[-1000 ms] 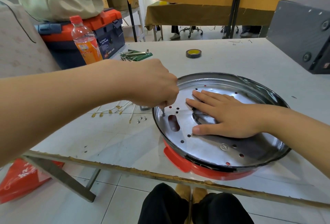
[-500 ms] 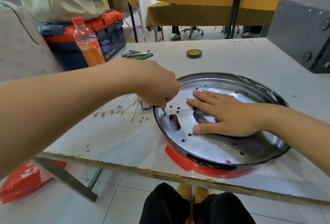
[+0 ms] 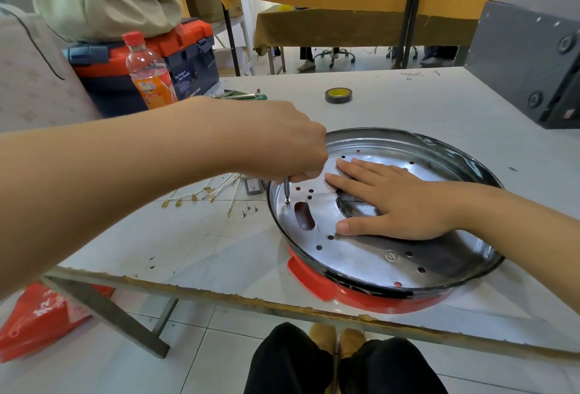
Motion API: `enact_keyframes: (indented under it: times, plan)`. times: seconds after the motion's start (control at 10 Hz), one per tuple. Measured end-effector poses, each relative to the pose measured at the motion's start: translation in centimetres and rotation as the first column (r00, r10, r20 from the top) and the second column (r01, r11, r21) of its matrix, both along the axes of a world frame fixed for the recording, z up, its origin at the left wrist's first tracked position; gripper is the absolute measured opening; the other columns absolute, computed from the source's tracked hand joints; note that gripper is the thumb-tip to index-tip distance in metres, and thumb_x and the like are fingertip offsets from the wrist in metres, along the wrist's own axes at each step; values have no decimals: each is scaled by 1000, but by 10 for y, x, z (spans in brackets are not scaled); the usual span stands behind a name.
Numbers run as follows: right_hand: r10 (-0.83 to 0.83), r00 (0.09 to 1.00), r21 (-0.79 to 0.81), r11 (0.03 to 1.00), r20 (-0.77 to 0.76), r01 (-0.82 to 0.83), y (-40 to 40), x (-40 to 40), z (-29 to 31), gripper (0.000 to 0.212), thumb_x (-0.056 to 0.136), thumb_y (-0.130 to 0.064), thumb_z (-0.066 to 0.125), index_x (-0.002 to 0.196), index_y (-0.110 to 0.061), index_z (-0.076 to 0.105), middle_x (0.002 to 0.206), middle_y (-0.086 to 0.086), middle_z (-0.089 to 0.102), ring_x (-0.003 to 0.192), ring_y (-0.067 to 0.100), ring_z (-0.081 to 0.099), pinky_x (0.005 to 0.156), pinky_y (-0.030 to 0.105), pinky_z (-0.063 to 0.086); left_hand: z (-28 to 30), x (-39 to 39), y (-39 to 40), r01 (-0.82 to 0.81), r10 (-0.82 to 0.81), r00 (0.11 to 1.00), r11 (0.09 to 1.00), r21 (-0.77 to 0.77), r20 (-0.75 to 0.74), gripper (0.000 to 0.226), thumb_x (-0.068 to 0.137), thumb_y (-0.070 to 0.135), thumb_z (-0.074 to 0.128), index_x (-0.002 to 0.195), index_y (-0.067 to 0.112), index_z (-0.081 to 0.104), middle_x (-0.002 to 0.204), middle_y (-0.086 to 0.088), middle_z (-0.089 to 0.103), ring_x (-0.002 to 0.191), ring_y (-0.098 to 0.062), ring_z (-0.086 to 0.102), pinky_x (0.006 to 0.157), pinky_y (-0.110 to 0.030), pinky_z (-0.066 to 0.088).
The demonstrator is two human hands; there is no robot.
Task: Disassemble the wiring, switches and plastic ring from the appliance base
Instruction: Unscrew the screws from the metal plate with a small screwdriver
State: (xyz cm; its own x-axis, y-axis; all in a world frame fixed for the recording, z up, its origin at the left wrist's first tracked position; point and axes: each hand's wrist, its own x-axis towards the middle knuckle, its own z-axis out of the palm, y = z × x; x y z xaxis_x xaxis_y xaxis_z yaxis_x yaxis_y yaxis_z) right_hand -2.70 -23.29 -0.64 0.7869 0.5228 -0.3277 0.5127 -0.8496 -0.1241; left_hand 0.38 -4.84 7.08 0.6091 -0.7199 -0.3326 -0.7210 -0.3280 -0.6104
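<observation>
Little changes: the left hand (image 3: 282, 145) still clenches the screwdriver (image 3: 287, 191) at the appliance base (image 3: 370, 298)'s nine o'clock, while the right hand (image 3: 398, 202) stays flat, fingers released, so a screw is probably still being worked loose.

Your appliance base (image 3: 386, 255) sits on the bench (image 3: 194, 246) before you, toward the right. Left of it lie the wires (image 3: 201, 194), a switch (image 3: 254, 185) and screws (image 3: 248, 209). Behind it sits a tape roll (image 3: 338, 95); far left, a bottle (image 3: 150, 75) stands before the toolbox (image 3: 188, 57).
</observation>
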Motion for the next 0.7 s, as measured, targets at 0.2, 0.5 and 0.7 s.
enact_keyframes:
  times: [0.2, 0.5, 0.7]
  plan:
    - [3, 1000, 1, 1000, 5, -3, 0, 1, -1, 96, 63, -82, 12, 145, -43, -17, 153, -14, -29, 141, 6, -25, 115, 33, -10, 4, 2, -6, -113, 114, 986, 994, 10, -118, 27, 85, 13, 65, 65, 24, 50, 75, 5, 52, 63, -10, 44, 51, -24, 31]
    - [-2, 1000, 0, 1000, 5, 2, 0, 0, 0, 93, 66, -80, 14, 146, -43, -17, 153, -14, -28, 141, 6, -24, 114, 32, -11, 9, 7, -4, -312, 274, 910, 947, -80, -311, 12, 88, 24, 65, 78, 19, 66, 63, 13, 50, 58, -4, 48, 51, -13, 32]
    - [0, 1000, 4, 1000, 5, 0, 0, 0, 0, 93, 66, -80, 14, 145, -43, -17, 153, -15, -28, 141, 5, -24, 115, 32, -10, 10, 12, -4, -402, 361, 860, 915, -44, -361, 18, 91, 28, 61, 74, 21, 62, 71, 6, 62, 63, -4, 54, 55, -13, 36]
